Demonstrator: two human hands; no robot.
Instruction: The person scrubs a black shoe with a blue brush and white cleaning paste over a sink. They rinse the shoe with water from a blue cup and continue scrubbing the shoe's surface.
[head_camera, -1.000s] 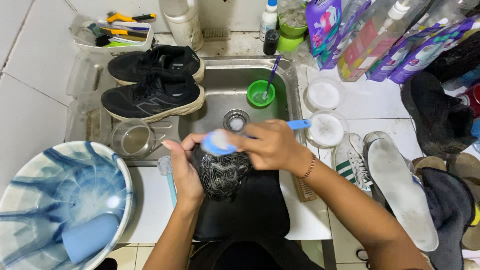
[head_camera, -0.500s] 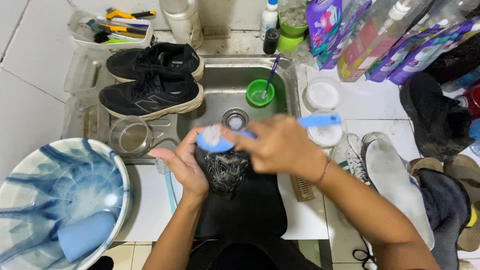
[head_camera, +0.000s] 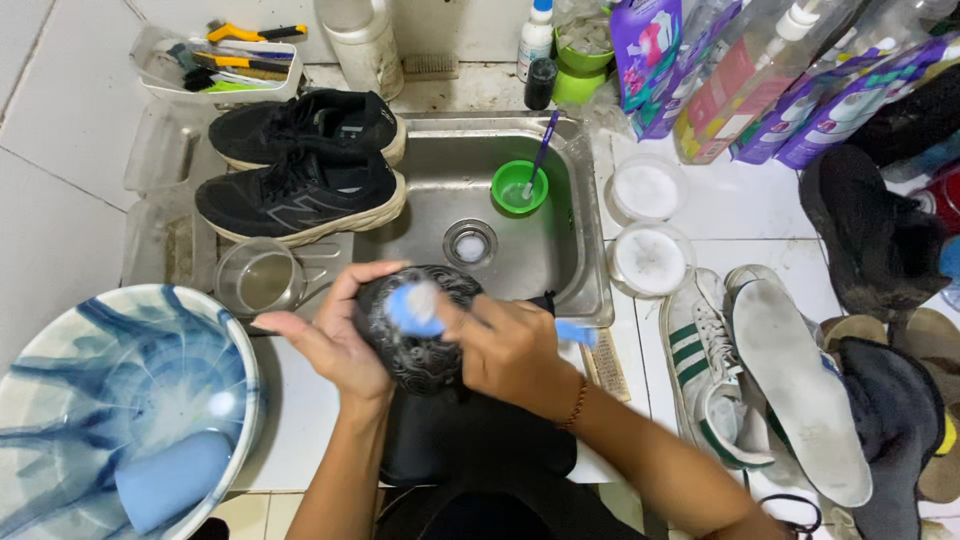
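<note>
Head view: a black shoe is cupped by the left hand, fingers curled round its toe, and scrubbed with a blue brush gripped in the right hand. Beyond the fingertips lies the sink. Scrubbing appears underway; further strokes call for steady bracing.

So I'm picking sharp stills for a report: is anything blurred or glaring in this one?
Head view: the blue brush in the right hand is smeared by motion; the dark shoe held by the left hand is slightly soft; the sink shows mild glare; edges bend a little.
</note>
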